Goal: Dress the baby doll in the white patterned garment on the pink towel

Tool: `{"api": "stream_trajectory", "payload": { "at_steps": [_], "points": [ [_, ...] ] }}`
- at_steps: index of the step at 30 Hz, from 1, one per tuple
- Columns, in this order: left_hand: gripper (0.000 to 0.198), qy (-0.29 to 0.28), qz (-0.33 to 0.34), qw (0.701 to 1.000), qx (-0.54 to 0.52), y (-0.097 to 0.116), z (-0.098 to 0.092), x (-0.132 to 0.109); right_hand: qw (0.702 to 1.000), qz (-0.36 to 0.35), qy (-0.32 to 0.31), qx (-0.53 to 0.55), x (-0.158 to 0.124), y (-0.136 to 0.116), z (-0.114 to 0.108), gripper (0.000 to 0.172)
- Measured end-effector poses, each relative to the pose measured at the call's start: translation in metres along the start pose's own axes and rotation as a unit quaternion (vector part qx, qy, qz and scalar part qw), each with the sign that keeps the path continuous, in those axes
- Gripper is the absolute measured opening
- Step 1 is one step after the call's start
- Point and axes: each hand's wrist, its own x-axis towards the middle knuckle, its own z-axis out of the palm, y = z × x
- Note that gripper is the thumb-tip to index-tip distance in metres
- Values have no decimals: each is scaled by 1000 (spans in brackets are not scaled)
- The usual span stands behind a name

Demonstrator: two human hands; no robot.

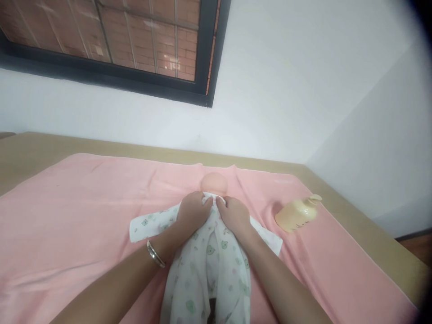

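White baby clothes (211, 249) with small green and grey animal prints lie over a baby doll, whose rounded, skin-toned head (213, 183) shows just past the collar. My left hand (195, 210) pinches the neckline from the left, its thumb on the cloth. From the right, my right hand (233, 213) grips the same neckline, and the two thumbs nearly meet. One sleeve (153, 224) stretches out to the left; the other (268, 236) sticks out to the right. The doll's face and body are hidden.
A pink blanket (84, 216) covers most of the wooden table (47, 144). On its right side a cream-coloured bottle (297, 215) lies tilted. Behind stand a white wall (270, 90) and a dark-framed window (135, 74).
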Motion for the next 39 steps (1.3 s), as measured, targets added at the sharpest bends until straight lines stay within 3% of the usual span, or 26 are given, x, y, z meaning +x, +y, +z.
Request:
{"api": "stream_trajectory", "payload": {
  "at_steps": [39],
  "points": [
    [32,-1,-6,1000,-5,-1,1,0,1000,-1,1,1,0,0,-1,61]
  ]
}}
